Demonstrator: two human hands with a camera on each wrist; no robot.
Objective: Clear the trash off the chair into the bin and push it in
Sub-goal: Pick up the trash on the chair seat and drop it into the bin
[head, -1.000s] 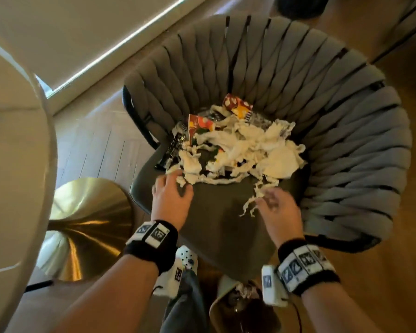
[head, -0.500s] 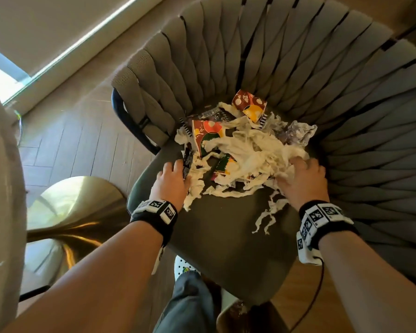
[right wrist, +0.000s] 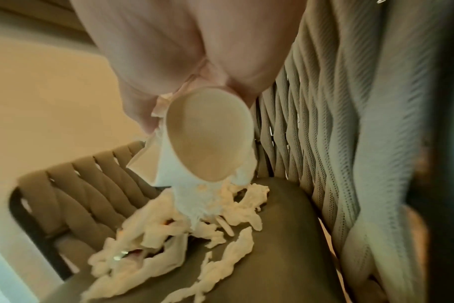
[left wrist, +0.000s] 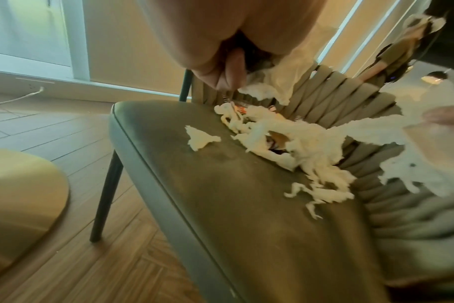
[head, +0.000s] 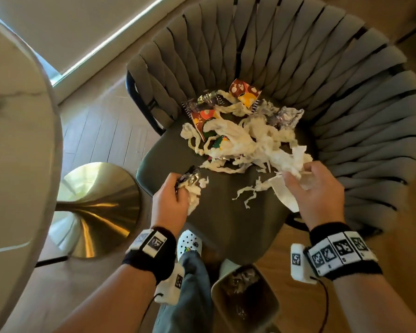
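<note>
The chair (head: 226, 212) has a dark green seat and a woven grey back, and most of the trash (head: 245, 138) lies at the rear of the seat, close to the back. It is a heap of torn white tissue mixed with red and orange wrappers (head: 244, 93) and some crumpled foil.

The left hand (head: 171, 203) is above the front left part of the seat. Its grip is closed around a small bundle of white tissue and a dark shiny wrapper (head: 189, 180). The left wrist view shows only the curled fingers (left wrist: 231, 69) from below, with tissue hanging from them, and one loose tissue scrap (left wrist: 200, 139) lying alone on the seat.

The right hand (head: 315, 195) is over the right side of the seat. In the head view its grip holds a white paper cup (head: 285, 195) together with tissue that hangs down toward the heap. The right wrist view shows more: the open mouth of the cup (right wrist: 210, 135) looks toward the camera, and the cup seems empty inside.

The bin (head: 245, 299) appears only in the head view. It stands on the wooden floor in front of the chair, between the two forearms, with some trash already inside. At the left there is the marble desk (head: 15, 131) with its golden base (head: 94, 207).
</note>
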